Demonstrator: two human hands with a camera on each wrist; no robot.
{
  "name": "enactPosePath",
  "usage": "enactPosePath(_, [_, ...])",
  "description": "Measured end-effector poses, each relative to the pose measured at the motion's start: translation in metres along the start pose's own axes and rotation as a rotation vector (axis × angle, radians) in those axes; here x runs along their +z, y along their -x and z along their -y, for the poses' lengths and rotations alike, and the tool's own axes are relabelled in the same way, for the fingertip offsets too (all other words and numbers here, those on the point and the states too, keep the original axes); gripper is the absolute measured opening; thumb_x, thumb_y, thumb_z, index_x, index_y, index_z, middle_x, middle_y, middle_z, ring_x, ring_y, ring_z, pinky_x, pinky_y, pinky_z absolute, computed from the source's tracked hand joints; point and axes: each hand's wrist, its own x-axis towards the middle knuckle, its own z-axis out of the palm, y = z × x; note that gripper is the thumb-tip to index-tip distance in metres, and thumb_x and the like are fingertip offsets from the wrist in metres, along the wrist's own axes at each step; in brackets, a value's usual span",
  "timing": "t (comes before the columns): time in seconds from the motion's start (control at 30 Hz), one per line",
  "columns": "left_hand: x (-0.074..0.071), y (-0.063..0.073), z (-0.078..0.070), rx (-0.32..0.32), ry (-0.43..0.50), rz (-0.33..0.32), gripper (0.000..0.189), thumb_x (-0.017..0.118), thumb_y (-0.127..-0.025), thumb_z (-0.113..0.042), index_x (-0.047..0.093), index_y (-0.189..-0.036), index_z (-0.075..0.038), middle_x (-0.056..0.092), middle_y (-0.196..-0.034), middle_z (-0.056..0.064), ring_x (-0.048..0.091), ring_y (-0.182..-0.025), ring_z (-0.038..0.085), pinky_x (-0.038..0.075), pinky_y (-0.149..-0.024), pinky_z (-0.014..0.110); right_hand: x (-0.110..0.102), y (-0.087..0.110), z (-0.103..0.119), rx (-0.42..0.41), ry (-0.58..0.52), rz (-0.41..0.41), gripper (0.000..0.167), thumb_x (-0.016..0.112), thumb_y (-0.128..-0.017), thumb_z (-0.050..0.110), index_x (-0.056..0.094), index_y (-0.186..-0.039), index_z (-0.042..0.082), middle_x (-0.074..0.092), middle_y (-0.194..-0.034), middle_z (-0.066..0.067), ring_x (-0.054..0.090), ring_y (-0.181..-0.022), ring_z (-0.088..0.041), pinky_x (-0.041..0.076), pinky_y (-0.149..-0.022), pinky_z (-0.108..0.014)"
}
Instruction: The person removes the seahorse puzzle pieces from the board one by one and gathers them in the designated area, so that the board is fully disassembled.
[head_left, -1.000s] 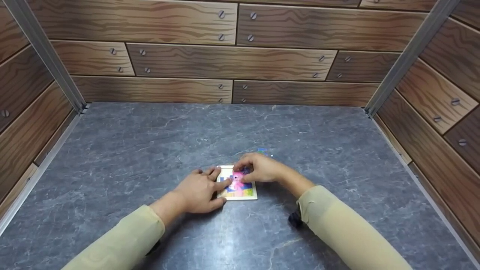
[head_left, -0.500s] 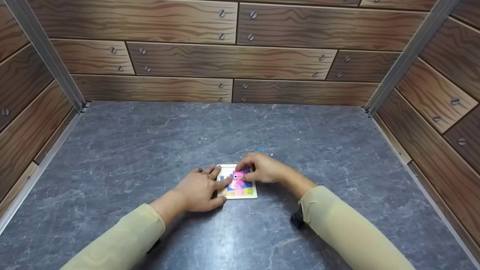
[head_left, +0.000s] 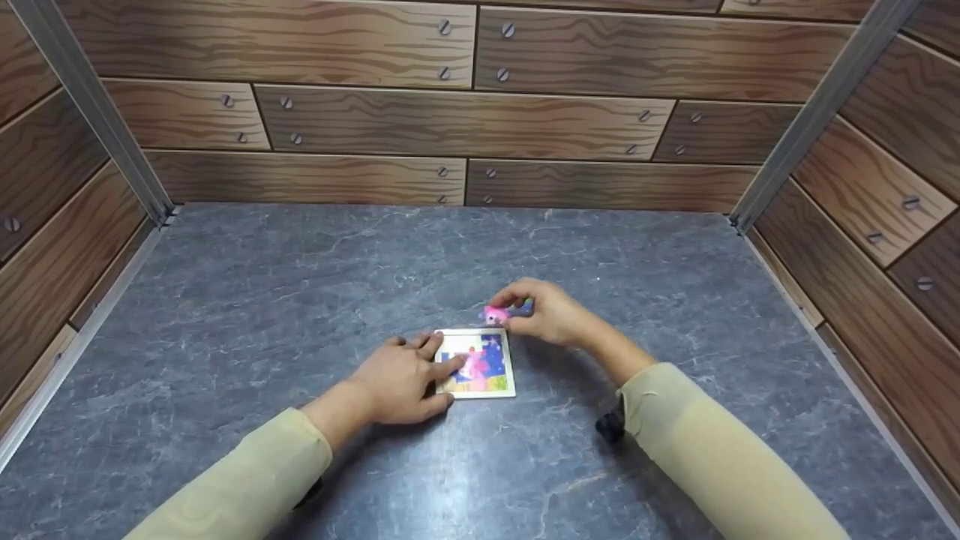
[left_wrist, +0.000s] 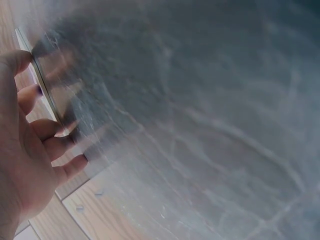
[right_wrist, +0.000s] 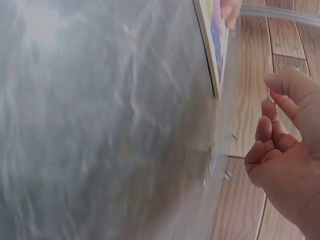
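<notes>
Right grip [head_left: 551,311] pinches thin pink piece [head_left: 493,316] near flat, pale-rimmed puzzle [head_left: 491,366].

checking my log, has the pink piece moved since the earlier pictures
Yes, in the head view the pink piece went from over the puzzle board toward the back wall.

Plank-patterned walls [head_left: 375,120] and metal corner strips [head_left: 99,112] border a grey marbled tabletop [head_left: 337,262].
</notes>
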Motion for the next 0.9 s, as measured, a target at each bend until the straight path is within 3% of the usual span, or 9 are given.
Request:
enactPosePath(0.27, [-0.001,0.001,-0.001,-0.006,0.008,-0.004,0.062,0.048,-0.106,-0.053,0.048,-0.162,-0.026,0.043,-0.160,0.030,0.045,-0.147,0.045,0.042,-0.111,0.065,-0.023,0.005,-0.011,0.004,0.035,-0.080,0.034,0.073,-0.084,0.002,0.077,-0.117,0.002,0.072,-0.113,-0.012,0.063,-0.102,-0.029,0.052,-0.091,-0.053])
enactPosePath(0.47, [0.000,0.001,-0.001,-0.001,0.004,-0.005,0.062,0.049,-0.107,-0.052,0.047,-0.162,-0.025,0.043,-0.160,0.030,0.045,-0.147,0.045,0.043,-0.111,0.064,-0.035,0.012,-0.024,0.030,0.034,-0.106,0.034,0.073,-0.085,-0.001,0.077,-0.118,0.001,0.072,-0.115,-0.014,0.062,-0.105,-0.033,0.049,-0.091,-0.056])
enactPosePath(0.7, [0.002,0.001,-0.001,0.020,-0.012,-0.046,0.061,0.051,-0.105,-0.051,0.052,-0.160,-0.023,0.048,-0.156,0.031,0.049,-0.144,0.046,0.046,-0.107,0.063,-0.047,0.019,-0.041,0.075,0.063,-0.137,0.033,0.075,-0.086,0.001,0.077,-0.120,0.001,0.072,-0.115,-0.014,0.061,-0.105,-0.030,0.049,-0.086,-0.041])
enactPosePath(0.9, [0.001,0.001,-0.001,0.003,-0.006,-0.026,0.062,0.050,-0.106,-0.052,0.049,-0.161,-0.025,0.045,-0.159,0.030,0.046,-0.147,0.045,0.044,-0.110,0.064,-0.052,0.023,-0.054,0.107,0.046,-0.146,0.032,0.079,-0.089,0.002,0.077,-0.122,0.000,0.072,-0.116,-0.016,0.063,-0.106,-0.032,0.050,-0.087,-0.039])
